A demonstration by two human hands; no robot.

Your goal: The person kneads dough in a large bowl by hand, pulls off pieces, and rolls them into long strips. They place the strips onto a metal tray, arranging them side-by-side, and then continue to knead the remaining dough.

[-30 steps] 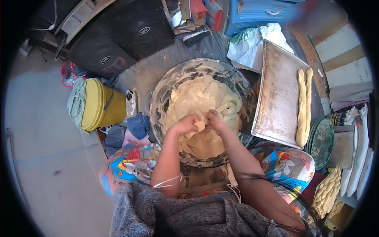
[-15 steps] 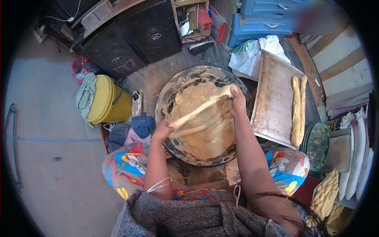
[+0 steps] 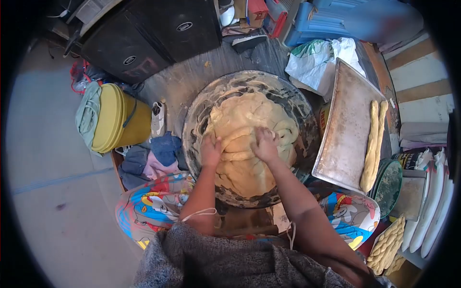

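A large mass of pale dough (image 3: 247,180) fills a dark round basin (image 3: 297,103) between my knees. A thick strand of dough (image 3: 238,143) lies across its top, between my hands. My left hand (image 3: 211,151) rests at the strand's left end, fingers stretched forward and thumb apart. On the right, my right hand (image 3: 265,145) lies palm down on the dough, fingers spread over the strand. Beside it, more dough bulges in a curved fold (image 3: 287,132). The undersides of both hands are hidden.
Right of the basin, a tilted metal baking tray (image 3: 343,129) carries long dough strips (image 3: 372,149). A yellow bucket (image 3: 113,117) and folded clothes (image 3: 165,150) stand left. Braided dough pieces (image 3: 386,245) sit at lower right; a white plastic bag (image 3: 312,65) lies behind the tray.
Both hands have come down onto the dough and closer together. The strand, held stretched slantwise above the basin before, now lies on the dough mass. The view has shifted slightly.
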